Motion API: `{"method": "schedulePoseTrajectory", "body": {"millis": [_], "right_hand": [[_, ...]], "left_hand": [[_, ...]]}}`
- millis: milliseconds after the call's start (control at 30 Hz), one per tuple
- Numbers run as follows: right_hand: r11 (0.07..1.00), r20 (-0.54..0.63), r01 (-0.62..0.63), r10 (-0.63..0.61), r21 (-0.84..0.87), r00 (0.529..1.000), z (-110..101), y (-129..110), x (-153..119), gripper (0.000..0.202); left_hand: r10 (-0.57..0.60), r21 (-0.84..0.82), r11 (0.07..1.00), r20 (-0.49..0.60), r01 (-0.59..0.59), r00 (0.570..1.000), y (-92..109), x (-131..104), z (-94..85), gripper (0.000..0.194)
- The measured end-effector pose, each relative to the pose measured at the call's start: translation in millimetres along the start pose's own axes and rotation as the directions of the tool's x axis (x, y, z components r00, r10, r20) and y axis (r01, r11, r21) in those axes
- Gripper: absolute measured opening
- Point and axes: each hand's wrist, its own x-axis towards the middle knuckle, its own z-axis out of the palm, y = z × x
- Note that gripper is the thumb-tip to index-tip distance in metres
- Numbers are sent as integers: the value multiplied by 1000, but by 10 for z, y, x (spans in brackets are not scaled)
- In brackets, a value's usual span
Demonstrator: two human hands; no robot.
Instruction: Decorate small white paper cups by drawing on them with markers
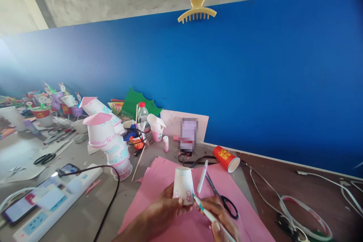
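My left hand (166,206) grips a white paper cup (183,181) by its lower side, with the cup's narrow end up. Pink figures are drawn near its wide end, and a faint green mark sits near the top. In my right hand (222,217) is a white marker (208,213) with a teal band, its tip touching or very close to the cup's right side. Beneath both hands lies pink paper (153,185). On that paper, just beyond my right hand, are a white pen-like marker (202,177) and black-handled scissors (229,207).
Left of the paper stands a stack of decorated cups (119,159) with a pink cone roof. A power strip (36,219) and a dark cable (113,196) lie nearer. A red cup (225,159) rests on its side behind; white cables (266,200) run at right. A blue partition (269,83) closes the back.
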Motion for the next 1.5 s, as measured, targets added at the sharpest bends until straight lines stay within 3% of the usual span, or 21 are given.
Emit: {"method": "schedulePoseTrajectory", "body": {"millis": [233,600,1033,1500], "right_hand": [[995,-108,-20,30,93,994,159,91,-75,14],[981,-44,-2,-6,-192,999,31,90,-27,19],[984,-69,-40,29,-174,997,79,113,-82,21],[980,-63,-69,58,-188,996,91,108,-68,22]], "left_hand": [[-36,43,998,10,36,999,8,1,-30,49],[-32,76,996,-41,35,999,6,1,18,45],[-5,86,996,-21,7,1000,-3,20,32,49],[-14,145,989,-59,22,998,17,1,64,40]]}}
